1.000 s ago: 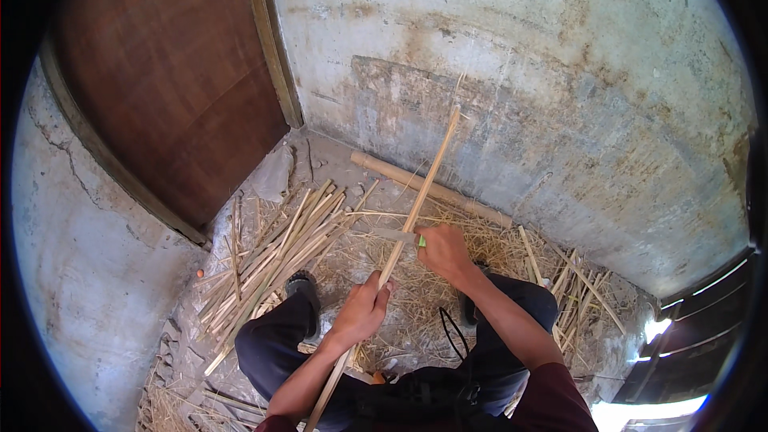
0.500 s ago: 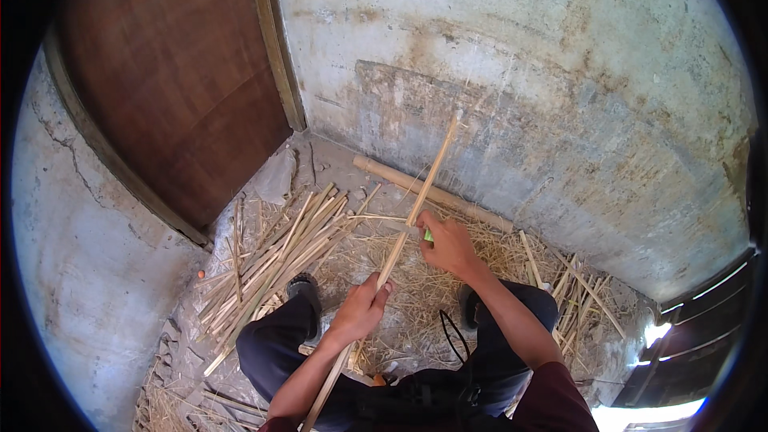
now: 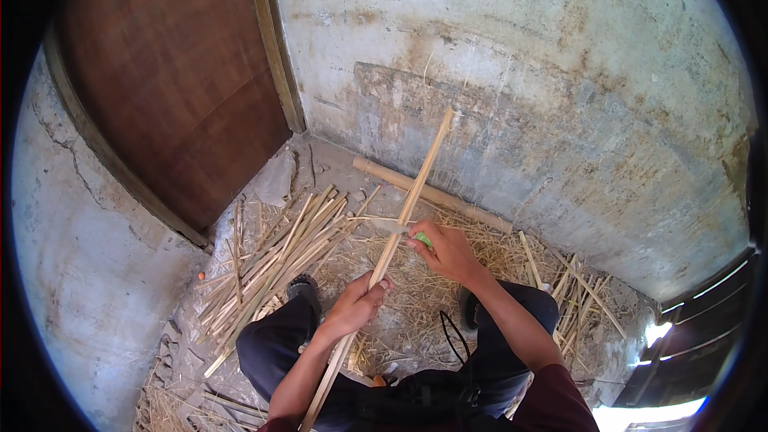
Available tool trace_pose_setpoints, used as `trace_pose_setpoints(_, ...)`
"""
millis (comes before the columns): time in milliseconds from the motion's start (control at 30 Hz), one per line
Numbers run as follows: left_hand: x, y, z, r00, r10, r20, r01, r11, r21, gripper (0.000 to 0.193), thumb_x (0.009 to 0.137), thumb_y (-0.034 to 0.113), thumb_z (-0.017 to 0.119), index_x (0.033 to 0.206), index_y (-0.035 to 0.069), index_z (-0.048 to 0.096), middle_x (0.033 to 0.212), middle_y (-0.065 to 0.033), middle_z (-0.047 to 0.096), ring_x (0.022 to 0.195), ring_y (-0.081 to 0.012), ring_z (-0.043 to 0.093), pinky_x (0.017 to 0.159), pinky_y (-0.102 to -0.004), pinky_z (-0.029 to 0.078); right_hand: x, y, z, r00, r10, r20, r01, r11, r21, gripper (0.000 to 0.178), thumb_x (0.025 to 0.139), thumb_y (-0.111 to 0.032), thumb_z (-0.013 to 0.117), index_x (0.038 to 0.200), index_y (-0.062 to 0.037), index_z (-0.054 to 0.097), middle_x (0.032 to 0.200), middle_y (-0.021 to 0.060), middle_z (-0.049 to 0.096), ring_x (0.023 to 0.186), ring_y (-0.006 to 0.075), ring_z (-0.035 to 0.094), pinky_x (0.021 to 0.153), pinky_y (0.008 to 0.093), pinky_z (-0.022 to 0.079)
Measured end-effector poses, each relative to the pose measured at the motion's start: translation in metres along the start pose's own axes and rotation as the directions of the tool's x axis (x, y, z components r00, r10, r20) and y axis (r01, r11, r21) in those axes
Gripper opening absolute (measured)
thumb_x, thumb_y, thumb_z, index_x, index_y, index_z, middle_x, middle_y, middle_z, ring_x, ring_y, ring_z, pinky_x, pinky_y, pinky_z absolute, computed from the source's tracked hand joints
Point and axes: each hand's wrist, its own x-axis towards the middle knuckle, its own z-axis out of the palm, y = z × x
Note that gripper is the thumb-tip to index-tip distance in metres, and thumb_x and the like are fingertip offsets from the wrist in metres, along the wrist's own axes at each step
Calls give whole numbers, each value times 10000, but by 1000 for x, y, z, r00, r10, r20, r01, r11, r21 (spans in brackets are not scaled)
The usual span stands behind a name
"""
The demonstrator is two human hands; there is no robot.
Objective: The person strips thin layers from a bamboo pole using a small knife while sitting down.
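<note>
A long, pale bamboo strip slants from my lap up toward the far wall. My left hand is closed around its lower part, in front of my knees. Farther up, my right hand grips a knife by its green handle. The knife's blade lies across the strip, touching it, and points left. The strip's lower end runs under my left forearm to the bottom edge of the view.
Left of my feet lies a pile of split bamboo strips. A thick bamboo pole rests along the wall's foot. Shavings cover the floor, with more strips at right. A brown door stands at back left.
The knife and my right hand have shifted slightly left and nearer to me along the strip. The strip's far end has swung a little left. A thin shaving shows in front of the wall.
</note>
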Motion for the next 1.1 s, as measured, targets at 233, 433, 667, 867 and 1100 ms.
trace_pose_setpoints(233, 5, -9, 0, 994, 99, -43, -92, 985, 146, 286, 1148, 288, 543, 1192, 36, 668, 791, -11, 572, 686, -133, 568, 647, -345, 468, -4, -11, 7, 991, -134, 8, 132, 985, 108, 145, 1028, -228, 766, 1034, -99, 701, 827, 113, 719, 594, 275, 658, 546, 420, 475)
trace_pose_setpoints(433, 1, -5, 8, 981, 175, -84, -132, 919, 371, 307, 1145, 291, 547, 1207, 12, 662, 748, -147, 600, 705, -265, 617, 702, -434, 487, 9, 9, -5, 999, 46, -12, -42, 974, 223, 180, 991, -207, 812, 954, -63, 710, 852, 108, 758, 637, 260, 699, 571, 407, 505)
trace_pose_setpoints(667, 1, -4, 9, 960, 263, -101, -208, 903, 375, 308, 1145, 294, 550, 1208, 12, 658, 728, -183, 604, 686, -329, 627, 710, -474, 489, 2, -8, 1, 993, -25, -113, 48, 979, 199, 141, 976, -186, 826, 967, -71, 743, 825, 99, 765, 672, 252, 720, 600, 368, 525)
trace_pose_setpoints(867, 0, -5, 10, 967, 244, -70, -191, 881, 432, 281, 1140, 248, 548, 1206, -2, 659, 753, -200, 639, 697, -341, 664, 709, -477, 499, 13, 14, -10, 991, 95, -99, -82, 989, 124, 144, 964, -202, 834, 961, -80, 756, 869, 91, 779, 740, 278, 757, 613, 383, 548)
trace_pose_setpoints(1100, -1, 1, 11, 966, 244, -81, -190, 888, 418, 234, 1128, 175, 536, 1204, -11, 657, 847, -205, 707, 735, -331, 695, 745, -448, 531, 7, 5, -2, 983, -19, -184, 31, 998, 61, 164, 968, -222, 829, 929, -84, 749, 816, 79, 754, 660, 273, 717, 566, 371, 519)
